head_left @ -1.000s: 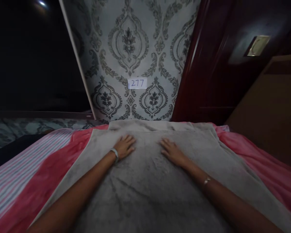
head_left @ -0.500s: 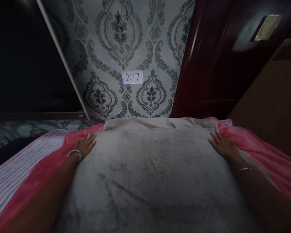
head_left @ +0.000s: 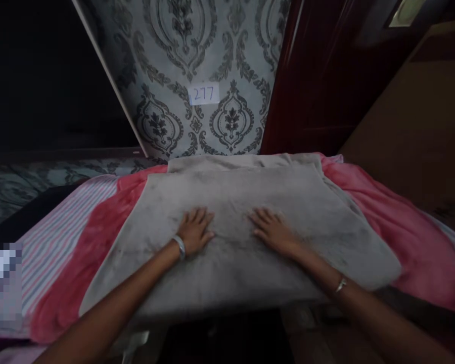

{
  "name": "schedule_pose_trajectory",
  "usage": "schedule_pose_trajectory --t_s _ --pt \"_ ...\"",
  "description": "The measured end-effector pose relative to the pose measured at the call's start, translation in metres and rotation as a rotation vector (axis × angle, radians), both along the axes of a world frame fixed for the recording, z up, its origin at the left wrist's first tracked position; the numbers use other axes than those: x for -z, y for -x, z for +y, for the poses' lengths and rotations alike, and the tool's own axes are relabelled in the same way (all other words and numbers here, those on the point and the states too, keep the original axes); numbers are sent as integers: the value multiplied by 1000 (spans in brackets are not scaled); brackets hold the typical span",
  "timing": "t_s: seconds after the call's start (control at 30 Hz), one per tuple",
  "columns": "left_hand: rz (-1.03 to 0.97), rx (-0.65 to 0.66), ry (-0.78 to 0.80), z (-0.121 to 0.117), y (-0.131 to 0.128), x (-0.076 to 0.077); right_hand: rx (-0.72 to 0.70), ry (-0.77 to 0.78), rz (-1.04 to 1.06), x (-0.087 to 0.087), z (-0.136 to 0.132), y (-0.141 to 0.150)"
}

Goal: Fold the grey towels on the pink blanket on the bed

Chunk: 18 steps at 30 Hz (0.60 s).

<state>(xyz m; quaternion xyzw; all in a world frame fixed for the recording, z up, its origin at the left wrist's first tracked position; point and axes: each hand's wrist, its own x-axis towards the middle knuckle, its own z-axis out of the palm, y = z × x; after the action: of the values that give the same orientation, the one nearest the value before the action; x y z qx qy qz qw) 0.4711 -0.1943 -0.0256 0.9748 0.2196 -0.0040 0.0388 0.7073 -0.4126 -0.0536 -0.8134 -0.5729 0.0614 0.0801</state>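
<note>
Resting palms-down and spread, the left hand (head_left: 194,233) and right hand (head_left: 275,231) lie apart on the gray plush blanket (head_left: 227,275), central in view; pink cloth (head_left: 70,270) borders it at nine and three o'clock, the "277" label (head_left: 204,93) near twelve.

Single head-worn cam, above and behind left hand (head_left: 193,233) and right hand (head_left: 275,233), facing forward, tilted down. Both hands near, about mid-frame; arms (head_left: 136,285) run in from lower edge. Cloth (head_left: 231,192) seen obliquely from above, across centre; wall (head_left: 222,83) farther off, upper frame
</note>
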Motion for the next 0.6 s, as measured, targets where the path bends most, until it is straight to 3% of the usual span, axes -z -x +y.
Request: schedule_pose_trajectory --t_s 0.1,0.2,0.27,0.47,0.6 --pt "-5 143 60 -72 12 10 -107 -81 -2 4 -7 63" --pt "-11 55 61 -98 33 11 -12 -90 -32 4 -25 74" --pt "-6 -77 17 -89 56 10 87 -76 -74 5 -45 59" --pt "-49 -441 -189 -23 162 10 550 -105 -209 16 -141 -10" --pt "-74 -585 -243 1 212 10 794 -226 -220 24 -187 -26"
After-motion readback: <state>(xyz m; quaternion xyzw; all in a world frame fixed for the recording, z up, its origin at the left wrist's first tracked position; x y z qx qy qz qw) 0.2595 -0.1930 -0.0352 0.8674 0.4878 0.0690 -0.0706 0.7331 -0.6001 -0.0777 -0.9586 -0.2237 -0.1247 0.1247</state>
